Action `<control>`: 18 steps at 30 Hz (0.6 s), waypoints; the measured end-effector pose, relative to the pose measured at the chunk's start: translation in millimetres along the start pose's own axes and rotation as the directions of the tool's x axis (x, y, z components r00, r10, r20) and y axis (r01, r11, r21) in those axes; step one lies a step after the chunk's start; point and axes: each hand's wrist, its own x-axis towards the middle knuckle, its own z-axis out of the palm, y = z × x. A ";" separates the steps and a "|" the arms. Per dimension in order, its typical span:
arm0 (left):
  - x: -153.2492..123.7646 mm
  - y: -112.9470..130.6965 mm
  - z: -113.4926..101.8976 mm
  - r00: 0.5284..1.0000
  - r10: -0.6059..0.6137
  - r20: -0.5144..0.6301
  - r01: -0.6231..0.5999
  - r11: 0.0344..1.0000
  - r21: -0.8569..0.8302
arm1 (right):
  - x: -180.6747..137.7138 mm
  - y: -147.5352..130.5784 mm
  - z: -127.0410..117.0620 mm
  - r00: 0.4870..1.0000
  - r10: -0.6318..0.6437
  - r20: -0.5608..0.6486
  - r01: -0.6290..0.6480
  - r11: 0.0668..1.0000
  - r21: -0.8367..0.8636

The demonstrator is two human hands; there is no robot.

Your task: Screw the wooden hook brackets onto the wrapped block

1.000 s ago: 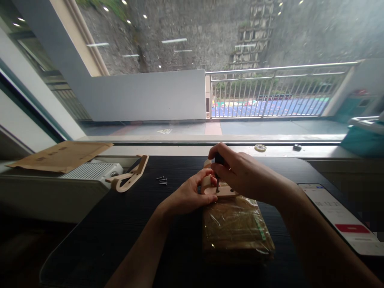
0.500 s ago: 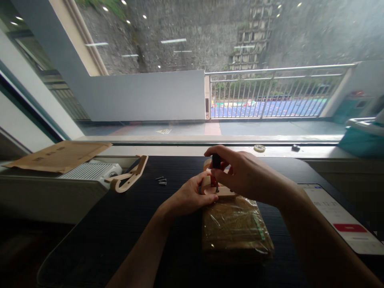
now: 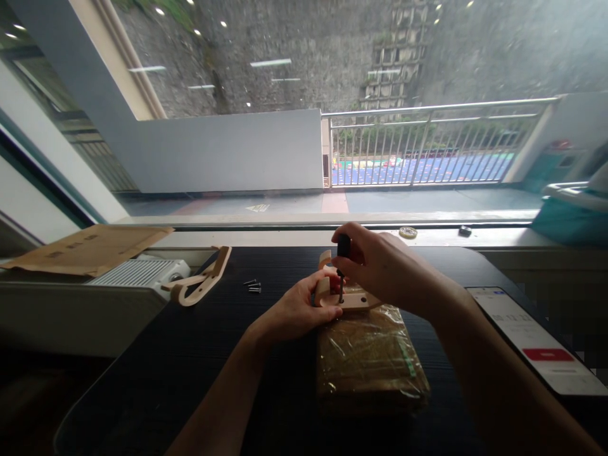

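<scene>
My left hand [image 3: 294, 310] grips a small light wooden piece [image 3: 354, 299] that rests on the far end of a plastic-wrapped brown package [image 3: 370, 358]. My right hand [image 3: 380, 266] is closed around a black-handled screwdriver [image 3: 342, 248], held upright with its tip in a hole of the wooden piece. A second hole shows just to the right. Both hands sit close together at the middle of the black table [image 3: 190, 367].
A curved wooden part [image 3: 202, 283] leans against a white ribbed box [image 3: 137, 273] at the left, beside a brown cardboard sheet [image 3: 90, 247]. Loose screws [image 3: 254, 286] lie on the table. A phone [image 3: 536, 339] with a lit screen lies at the right. A tape roll [image 3: 407, 232] sits on the sill.
My right hand has turned on the screwdriver handle and risen slightly. My left hand keeps its hold on the wooden piece. The view has shifted a little.
</scene>
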 end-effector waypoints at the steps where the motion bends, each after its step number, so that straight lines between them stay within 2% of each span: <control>1: -0.1 0.1 0.3 1.000 -0.007 -0.001 0.007 1.000 -0.014 | -0.4 -0.6 -0.5 1.000 -0.012 0.006 0.012 1.000 0.016; 9: -0.1 0.7 0.6 1.000 -0.025 0.006 0.025 0.998 -0.058 | -3.4 -7.5 -7.8 0.995 -0.096 0.000 0.096 0.994 0.058; 18: -0.4 3.3 0.1 0.998 -0.067 0.005 0.067 0.997 -0.044 | -0.4 1.1 -6.1 0.996 -0.073 -0.052 0.076 0.996 0.050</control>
